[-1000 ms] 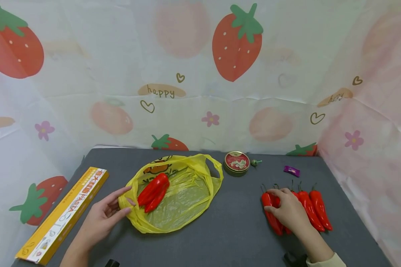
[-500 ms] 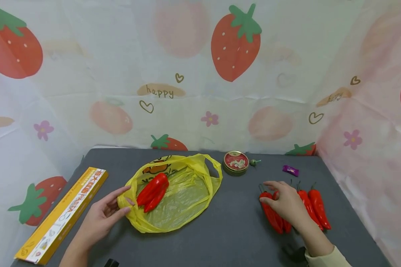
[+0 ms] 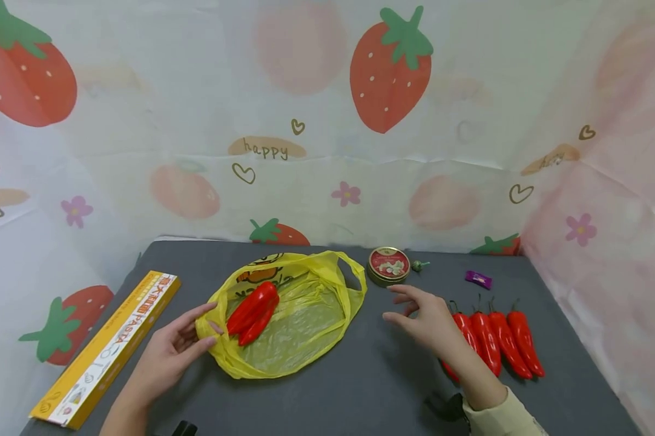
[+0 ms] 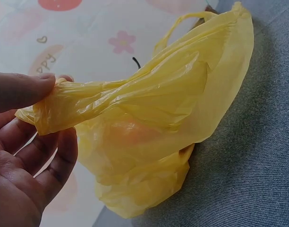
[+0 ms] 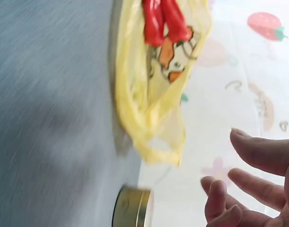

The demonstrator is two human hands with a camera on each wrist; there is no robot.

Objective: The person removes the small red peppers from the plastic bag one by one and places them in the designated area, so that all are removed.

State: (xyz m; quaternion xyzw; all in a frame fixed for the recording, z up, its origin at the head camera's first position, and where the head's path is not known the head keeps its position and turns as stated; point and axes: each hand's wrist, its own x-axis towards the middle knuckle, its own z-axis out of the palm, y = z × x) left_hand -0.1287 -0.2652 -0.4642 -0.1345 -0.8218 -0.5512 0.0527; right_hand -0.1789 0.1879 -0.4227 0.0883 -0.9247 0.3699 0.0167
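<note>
My left hand [image 3: 166, 351] pinches the left rim of a yellow plastic bag [image 3: 306, 339] between thumb and fingers; the left wrist view shows the bunched rim in that grip. Inside the bag's open mouth lie red chili peppers [image 3: 253, 312]. My right hand [image 3: 422, 321] hovers over the table between the bag and a row of several red chili peppers [image 3: 504, 345]. Its thumb and fingers are apart, with nothing between them in the right wrist view. The hand and forearm hide part of the row's left end.
A red-lidded round tin [image 3: 388, 266] stands behind the right hand, beside a small green stemmed object [image 3: 419, 266]. A purple wrapped sweet [image 3: 478, 279] lies behind the peppers. At the left is a yellow pasta box [image 3: 109, 351]. Strawberry-print cloth [image 3: 333, 121] backs the grey table.
My right hand has lifted off the left end of the pepper row and moved left toward the bag, holding nothing. The left hand keeps its grip on the bag's rim.
</note>
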